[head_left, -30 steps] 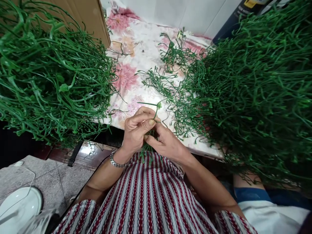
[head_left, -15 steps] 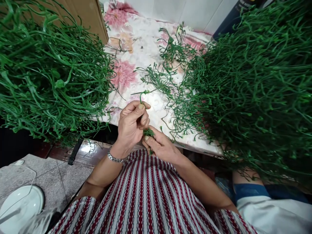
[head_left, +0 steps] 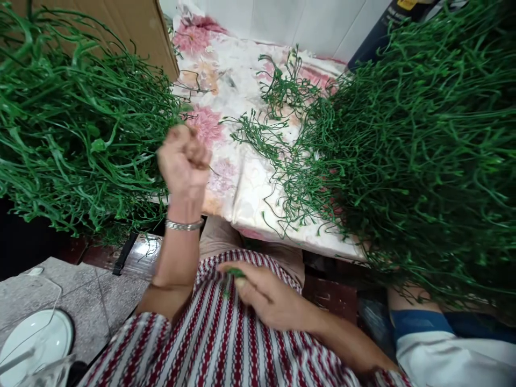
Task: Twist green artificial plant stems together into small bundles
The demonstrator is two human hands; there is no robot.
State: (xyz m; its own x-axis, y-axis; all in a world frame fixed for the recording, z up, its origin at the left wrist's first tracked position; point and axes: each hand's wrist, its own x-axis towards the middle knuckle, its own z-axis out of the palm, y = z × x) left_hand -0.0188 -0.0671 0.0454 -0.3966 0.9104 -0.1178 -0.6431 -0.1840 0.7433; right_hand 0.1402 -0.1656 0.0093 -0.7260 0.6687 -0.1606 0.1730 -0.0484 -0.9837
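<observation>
My left hand (head_left: 183, 156) is raised at the right edge of a big heap of thick green stems (head_left: 80, 129). Its fingers are curled into a blurred fist, and whatever it may hold is hidden. Low over my lap, my right hand (head_left: 264, 293) is closed on a small bunch of green stem pieces (head_left: 235, 272), pinched between thumb and fingers. On the right of the table spreads another large heap of thinner green stems (head_left: 419, 150) with small forked tips. Loose stems (head_left: 262, 134) from it trail toward the middle.
A floral cloth (head_left: 258, 177) covers the table. A cardboard box (head_left: 153, 43) stands behind the left heap, a dark container (head_left: 387, 32) behind the right one. A white round base (head_left: 38, 344) is on the floor at lower left. Another person's leg (head_left: 423, 322) shows at lower right.
My left hand has left the right hand and moved up and left to the left heap; the stem it pinched no longer shows. My right hand has dropped toward my lap with its bunch.
</observation>
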